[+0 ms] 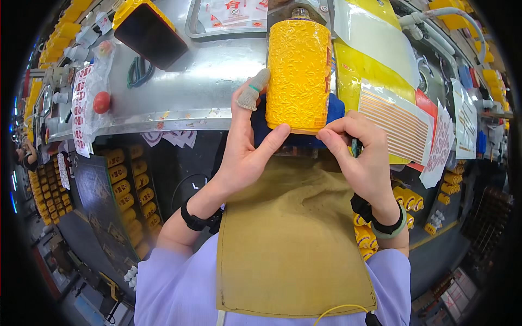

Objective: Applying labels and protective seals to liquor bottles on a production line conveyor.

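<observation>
A large yellow bottle with raised swirling patterns and a clear neck lies with its base toward me. My left hand is closed on its left side, thumb at the base edge. A grey knitted finger cover is on one of its fingers. Along the base edge runs a thin gold strip. My right hand pinches at the strip's right end, thumb against forefinger. A small dark object shows by its curled fingers; its kind is unclear. Blue cloth lies beneath the bottle.
A sheet of gold strips lies on yellow material to the right. On the metal table are a black phone-like slab, dark elastic bands and a metal tray. A red ball is at left. Yellow bottles stand below.
</observation>
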Available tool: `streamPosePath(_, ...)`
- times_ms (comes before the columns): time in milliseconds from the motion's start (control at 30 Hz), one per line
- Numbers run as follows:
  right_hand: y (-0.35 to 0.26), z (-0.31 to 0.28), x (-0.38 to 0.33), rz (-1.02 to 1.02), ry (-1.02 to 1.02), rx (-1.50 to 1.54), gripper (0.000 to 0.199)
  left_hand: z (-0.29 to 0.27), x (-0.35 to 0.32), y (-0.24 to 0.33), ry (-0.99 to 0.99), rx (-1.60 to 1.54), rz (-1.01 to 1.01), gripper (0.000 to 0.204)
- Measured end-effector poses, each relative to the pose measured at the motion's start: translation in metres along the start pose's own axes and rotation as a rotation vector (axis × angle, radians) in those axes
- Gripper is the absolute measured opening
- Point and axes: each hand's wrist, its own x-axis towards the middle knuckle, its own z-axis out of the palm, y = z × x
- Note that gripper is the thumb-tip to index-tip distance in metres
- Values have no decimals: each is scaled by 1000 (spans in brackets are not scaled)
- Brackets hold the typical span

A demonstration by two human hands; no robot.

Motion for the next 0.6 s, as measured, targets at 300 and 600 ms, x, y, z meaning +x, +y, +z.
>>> streamPosePath(300, 4, 1, -1, 11, -2, 23, 10, -5, -4, -5, 81, 99, 241, 72)
streamPosePath(600, 7, 2, -2, 7, 5, 38, 9, -5, -2, -14, 180, 478, 644, 34)
